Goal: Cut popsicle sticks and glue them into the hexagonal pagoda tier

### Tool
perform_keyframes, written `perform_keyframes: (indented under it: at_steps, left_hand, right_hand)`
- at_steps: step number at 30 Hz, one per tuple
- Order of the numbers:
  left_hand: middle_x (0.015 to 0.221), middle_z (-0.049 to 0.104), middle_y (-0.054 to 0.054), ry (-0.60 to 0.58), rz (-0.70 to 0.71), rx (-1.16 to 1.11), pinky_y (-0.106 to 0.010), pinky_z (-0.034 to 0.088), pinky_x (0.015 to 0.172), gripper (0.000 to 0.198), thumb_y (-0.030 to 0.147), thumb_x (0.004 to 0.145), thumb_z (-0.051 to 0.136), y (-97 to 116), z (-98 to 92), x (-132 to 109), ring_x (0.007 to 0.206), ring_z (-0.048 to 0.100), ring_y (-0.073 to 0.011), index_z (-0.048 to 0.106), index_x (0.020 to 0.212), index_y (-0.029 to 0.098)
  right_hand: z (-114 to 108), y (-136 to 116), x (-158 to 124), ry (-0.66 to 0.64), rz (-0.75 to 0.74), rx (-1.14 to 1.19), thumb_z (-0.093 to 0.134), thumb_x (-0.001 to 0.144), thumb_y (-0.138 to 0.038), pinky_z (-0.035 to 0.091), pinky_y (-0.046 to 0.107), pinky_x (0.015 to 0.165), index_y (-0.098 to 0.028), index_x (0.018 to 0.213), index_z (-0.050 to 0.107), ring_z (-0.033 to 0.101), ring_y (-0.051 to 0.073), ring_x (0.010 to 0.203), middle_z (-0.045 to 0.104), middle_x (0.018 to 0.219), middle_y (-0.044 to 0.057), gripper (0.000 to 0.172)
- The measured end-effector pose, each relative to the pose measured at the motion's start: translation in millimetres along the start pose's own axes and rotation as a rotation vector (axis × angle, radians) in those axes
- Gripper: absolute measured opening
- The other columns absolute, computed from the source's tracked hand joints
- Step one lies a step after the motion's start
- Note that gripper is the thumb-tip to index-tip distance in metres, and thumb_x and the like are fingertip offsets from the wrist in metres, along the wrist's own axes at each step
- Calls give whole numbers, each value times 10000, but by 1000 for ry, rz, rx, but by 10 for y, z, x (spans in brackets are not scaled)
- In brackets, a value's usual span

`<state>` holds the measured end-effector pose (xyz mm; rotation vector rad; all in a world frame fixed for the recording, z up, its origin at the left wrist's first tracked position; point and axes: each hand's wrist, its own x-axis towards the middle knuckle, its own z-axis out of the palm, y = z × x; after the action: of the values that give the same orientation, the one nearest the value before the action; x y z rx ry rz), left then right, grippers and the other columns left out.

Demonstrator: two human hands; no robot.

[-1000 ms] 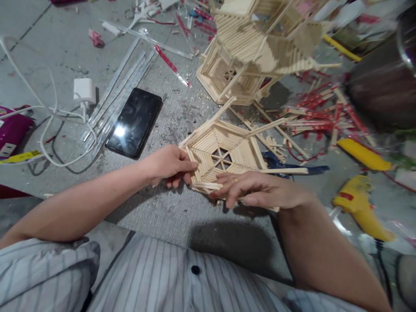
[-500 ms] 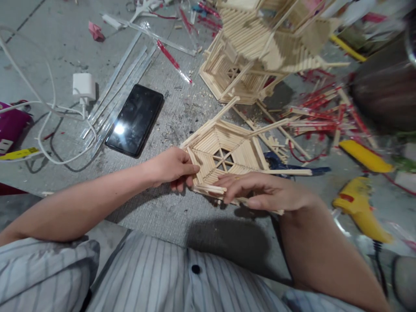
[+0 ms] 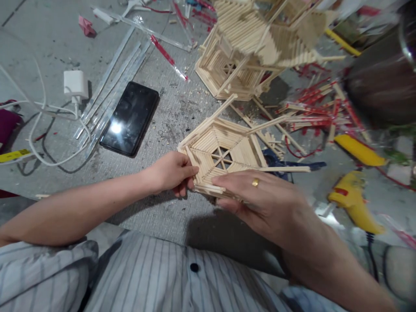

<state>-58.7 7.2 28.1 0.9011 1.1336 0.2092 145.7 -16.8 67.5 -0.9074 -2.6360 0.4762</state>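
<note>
A six-sided frame of thin wooden sticks (image 3: 208, 142) lies on the grey surface, with a spoked opening at its middle and longer sticks jutting from its corners. My left hand (image 3: 173, 171) pinches its left corner between thumb and fingers. Across the near side reaches my right hand (image 3: 266, 197), wearing a ring; its fingers lie over the near wall and the thumb is on the outside, so the wall is between them. Part of the near right wall is hidden under this hand. Behind stands a bigger stick structure (image 3: 240, 32) with slatted, roof-like panels.
A black phone (image 3: 130, 119) and a white charger (image 3: 76, 84) with its cable lie left. To the right are a yellow glue gun (image 3: 352, 203), a yellow-handled object (image 3: 360, 149), red-wrapped sticks (image 3: 315, 112) and a dark pot (image 3: 380, 73). Clear glue sticks (image 3: 112, 84) lie beyond the phone.
My right hand has turned and shifted left along the near wall, its fingers now closing over it. My left hand keeps its pinch on the left corner. The whole view has shifted slightly.
</note>
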Motion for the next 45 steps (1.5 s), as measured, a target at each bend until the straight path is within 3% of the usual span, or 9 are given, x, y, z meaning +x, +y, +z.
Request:
perform_keyframes:
  at_steps: [2,7,14,24,36,45]
  left_hand:
    - [413,511,41,7,-3,10,-151,358,362,350,186,911,397,22,-9,-14,321,463,-47,483,575,137]
    - [428,516,36,12,13,48,-168,352,357,338,176,898,409,32,-32,-13,320,463,-55,488,571,142]
    - [451,536,32,-18,16,22,-170,362,359,308,190,886,437,-15,-43,-8,334,476,-60,496,589,138]
    - [479,555,22,-16,-18,-117,-173,398,386,329,218,907,409,-64,-12,14,356,488,-56,528,616,120]
    - [435,550,14,-60,-38,4,-164,361,389,374,230,909,405,0,-42,-4,348,474,-53,537,580,113]
    - [426,544,6,-82,-41,-28,-167,344,360,404,228,919,388,6,-41,-11,330,461,-53,536,563,106]
  right_hand:
    - [57,-42,4,25,19,-48,513,881,-285,502,312,810,-192,975,602,653,182,854,705,912,59,159]
    - [35,-25,33,-8,-39,-153,481,893,-264,496,330,781,-187,1224,483,651,189,869,690,1011,77,340]
    - [25,-7,59,6,-98,-135,459,897,-187,456,333,842,-211,1046,557,658,165,856,714,941,38,180]
    - [27,0,55,3,-77,-102,461,896,-202,465,317,826,-242,1037,562,660,145,812,718,887,4,179]
    - [36,9,70,-6,-103,-91,462,891,-201,476,292,779,-225,1039,552,658,141,810,715,889,16,175]
    - [15,1,78,-22,-98,-82,458,892,-188,483,279,765,-220,1017,569,653,133,805,711,885,5,170]
